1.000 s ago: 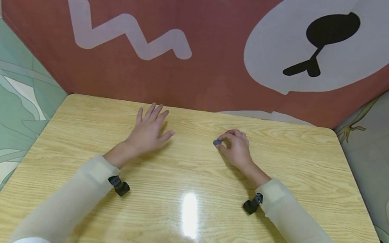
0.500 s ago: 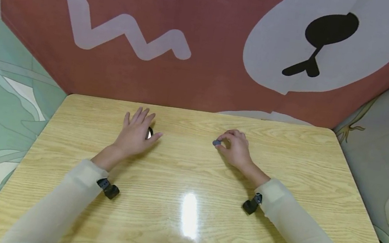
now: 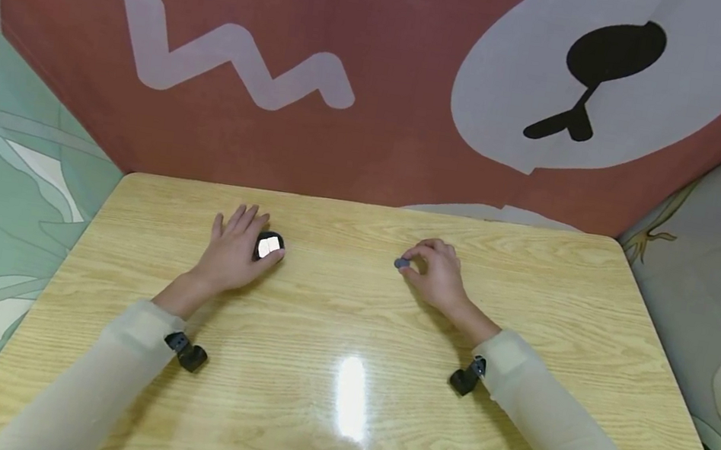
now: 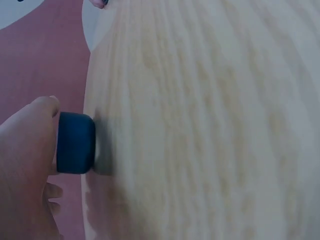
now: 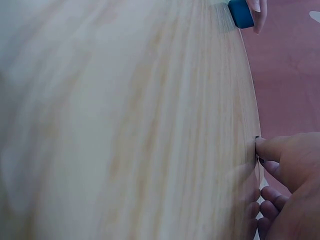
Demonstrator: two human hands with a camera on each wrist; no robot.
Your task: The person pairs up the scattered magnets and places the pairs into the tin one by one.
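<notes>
Beside my left hand (image 3: 229, 256) a small dark rounded case (image 3: 270, 247) with a bright white top stands on the wood-grain table. In the left wrist view the case (image 4: 76, 143) looks blue and block-shaped. The left hand lies flat with its fingers straight and spread, the thumb reaching to the case's near side. My right hand (image 3: 439, 276) pinches a small blue-grey disc (image 3: 402, 263) between thumb and index finger, close to the tabletop. Only a thin dark edge of this disc (image 5: 257, 147) shows in the right wrist view.
The wood-grain table (image 3: 327, 313) fills the lower part of the head view, with a light glare spot near its middle. A reddish printed panel (image 3: 395, 76) rises along the far edge. Patterned panels stand at the left and right sides.
My left hand has slid left and slightly toward me, uncovering the case that was hidden under it. The right hand keeps its place with the disc.
</notes>
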